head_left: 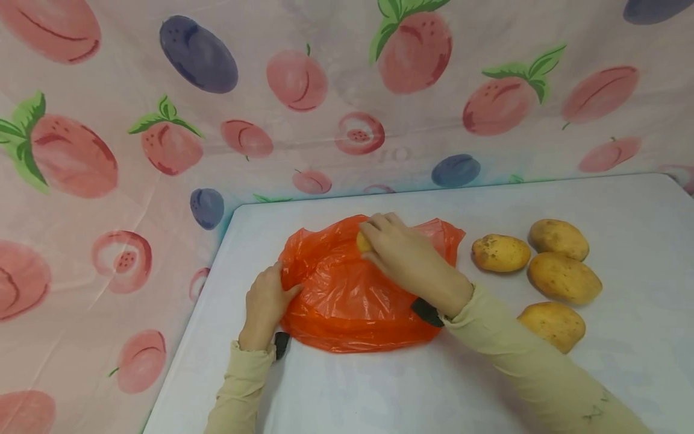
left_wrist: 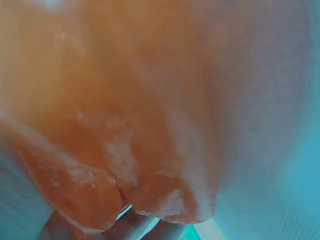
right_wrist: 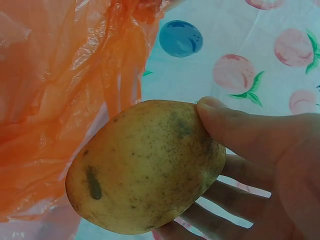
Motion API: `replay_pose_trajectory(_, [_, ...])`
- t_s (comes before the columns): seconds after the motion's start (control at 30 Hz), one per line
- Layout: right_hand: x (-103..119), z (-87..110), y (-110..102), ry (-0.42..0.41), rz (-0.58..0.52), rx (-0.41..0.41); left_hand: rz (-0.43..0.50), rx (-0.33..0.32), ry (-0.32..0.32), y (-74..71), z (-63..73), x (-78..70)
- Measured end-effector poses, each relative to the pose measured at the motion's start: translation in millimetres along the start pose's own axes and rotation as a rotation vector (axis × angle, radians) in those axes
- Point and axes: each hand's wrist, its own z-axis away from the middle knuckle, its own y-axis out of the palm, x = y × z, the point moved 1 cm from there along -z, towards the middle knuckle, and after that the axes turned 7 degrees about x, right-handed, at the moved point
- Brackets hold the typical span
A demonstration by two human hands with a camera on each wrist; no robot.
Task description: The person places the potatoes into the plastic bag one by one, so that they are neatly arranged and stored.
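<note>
An orange-red plastic bag (head_left: 352,295) lies spread on the white table, its mouth gaping toward the head camera. My left hand (head_left: 265,301) grips the bag's left edge, thumb on the inner side. Over the bag's far part, my right hand (head_left: 403,256) holds a yellow potato (head_left: 364,242), mostly covered by the fingers in the head view. The right wrist view shows this potato (right_wrist: 150,170) more fully, with a dark mark near one end and thumb and fingers round the other. Blurred orange plastic (left_wrist: 135,125) fills much of the left wrist view.
Several loose potatoes lie right of the bag: one (head_left: 500,253) nearest it, others (head_left: 558,239) beside and in front, the closest (head_left: 553,325) partly behind my right sleeve. A fruit-patterned cloth (head_left: 325,90) hangs behind and left of the white table (head_left: 379,398).
</note>
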Motion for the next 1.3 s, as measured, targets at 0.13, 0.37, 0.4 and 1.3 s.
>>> replay_pose_trajectory(0.13, [-1,-6.1,6,0.003,0.007,0.017,-0.006,-0.002,0.005,-0.5,0.0,0.5])
replay_pose_trajectory(0.37, [1,-15.3,17,0.026,0.032,0.068,-0.015,0.004,0.000,-2.3,0.5,2.5])
replay_pose_trajectory(0.4, [1,-16.4,18,0.024,0.033,0.068,-0.013,0.006,-0.003,-2.5,0.6,2.6])
replay_pose_trajectory(1.3, [7,-46.5,54,0.029,0.001,0.151,-0.005,0.019,-0.006,-1.2,0.2,-1.9])
